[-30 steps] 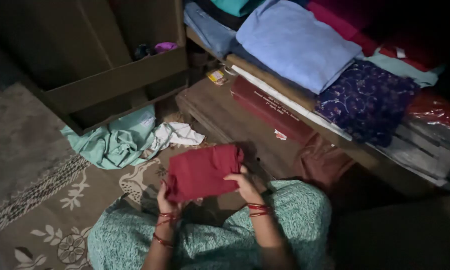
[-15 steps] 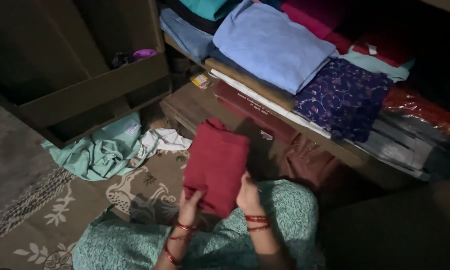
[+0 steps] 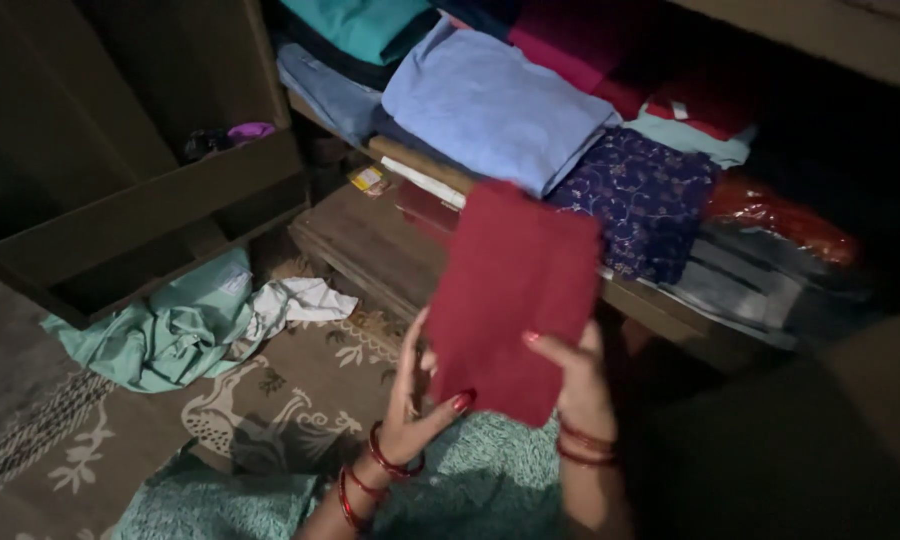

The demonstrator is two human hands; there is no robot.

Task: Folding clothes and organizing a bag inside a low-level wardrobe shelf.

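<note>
The folded red cloth (image 3: 515, 290) is held upright before the shelf of folded clothes (image 3: 530, 120), long axis rising from the fingers, clamped at its lower edge by left hand (image 3: 410, 400) and, seemingly, right hand (image 3: 575, 375).

My left hand (image 3: 410, 400) is raised in front of me, palm turned inward, thumb pressed onto the lower edge of the folded red cloth (image 3: 515, 290). My right hand (image 3: 575, 375) grips that cloth's lower right corner, fingers curled over it. Both wrists, ringed with red bangles (image 3: 395, 465), angle upward.
</note>
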